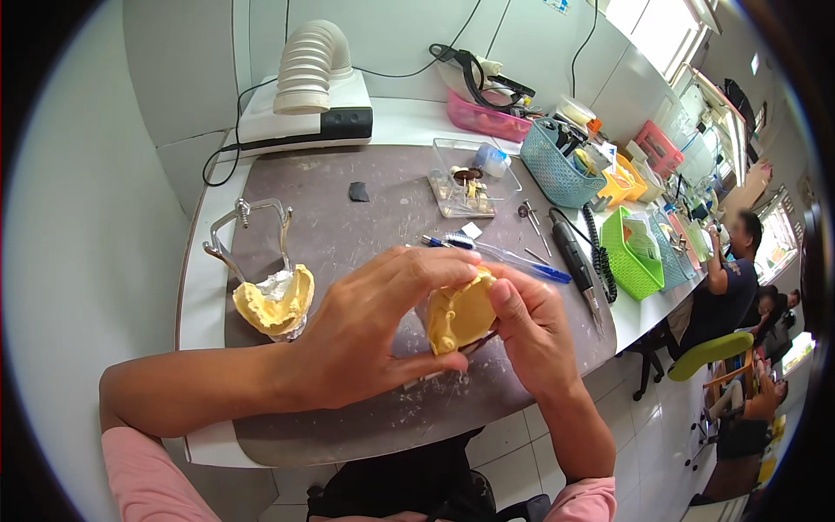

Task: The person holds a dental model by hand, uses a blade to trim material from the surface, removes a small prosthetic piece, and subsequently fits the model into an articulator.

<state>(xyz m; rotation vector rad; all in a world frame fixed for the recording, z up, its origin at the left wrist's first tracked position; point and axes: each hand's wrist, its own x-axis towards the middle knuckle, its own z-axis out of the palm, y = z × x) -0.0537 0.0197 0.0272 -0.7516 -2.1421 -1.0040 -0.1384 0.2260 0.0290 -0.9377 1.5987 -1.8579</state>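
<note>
Between my two hands, above the front part of the bench mat, is a yellow plaster dental cast (461,315). My left hand (370,317) grips it from the left, fingers over its top edge and thumb along its lower edge. My right hand (532,322) holds its right side, thumb pressed on the upper right rim. Something dark red shows just under the cast, mostly hidden. To the left of my left hand stands a metal dental articulator (252,228), with another yellow dental cast (277,304) set in white plaster on it.
Behind my hands lie a brush (459,240), a blue-handled tool (548,271) and a handpiece (576,261). A clear box (470,187) of small parts sits farther back, near a hose-topped suction unit (317,113). Baskets (561,165) line the right; a person (726,278) sits beyond.
</note>
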